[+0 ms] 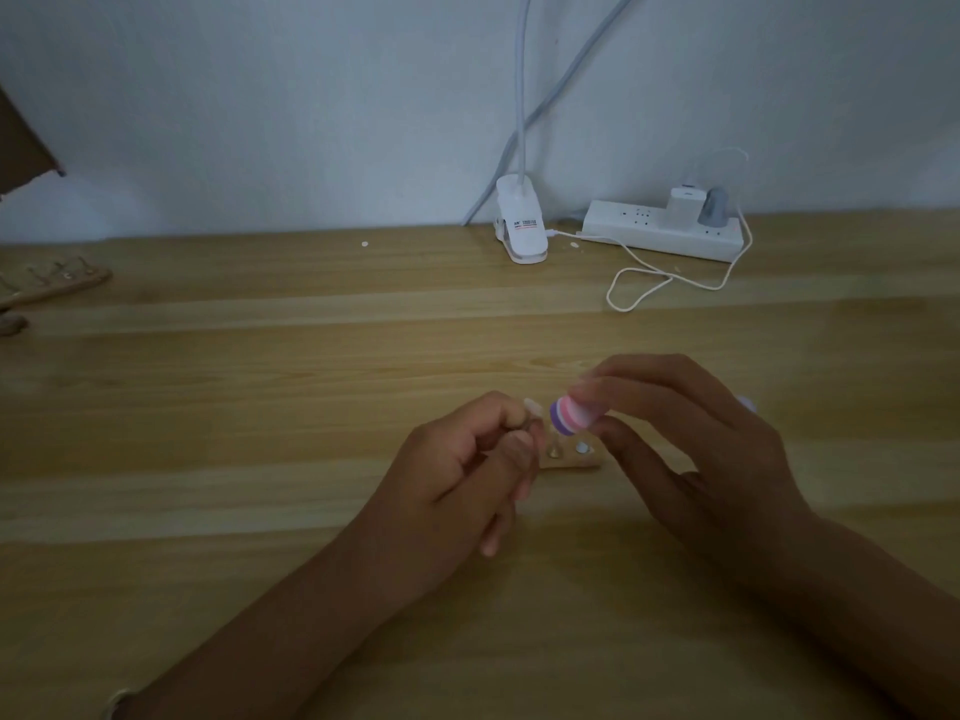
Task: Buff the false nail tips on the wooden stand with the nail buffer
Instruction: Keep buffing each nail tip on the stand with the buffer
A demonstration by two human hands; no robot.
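Nail buffer: a striped block in pink, white and purple, held above the middle of the wooden table, in the near centre of the head view.

Right hand: thumb and fingers are curled round the buffer and pinch it. The striped end sticks out to the left; the far end shows past the knuckles.

Left hand: fingers curled, with thumb and forefinger pinching a pale false nail tip. The tip stands just beside the striped end of the buffer. Whether the two touch cannot be told; the picture is dim and soft here.

Wooden stand: lies flat on the table between and behind the two hands, largely covered by them. One small pale tip shows on its visible part, below the buffer.

Surroundings:
- A white clip lamp sits at the far table edge against the wall.
- A white power strip lies to its right, carrying a white charger.
- A white cable loops on the table in front of the strip.
- A second stand lies at the far left.
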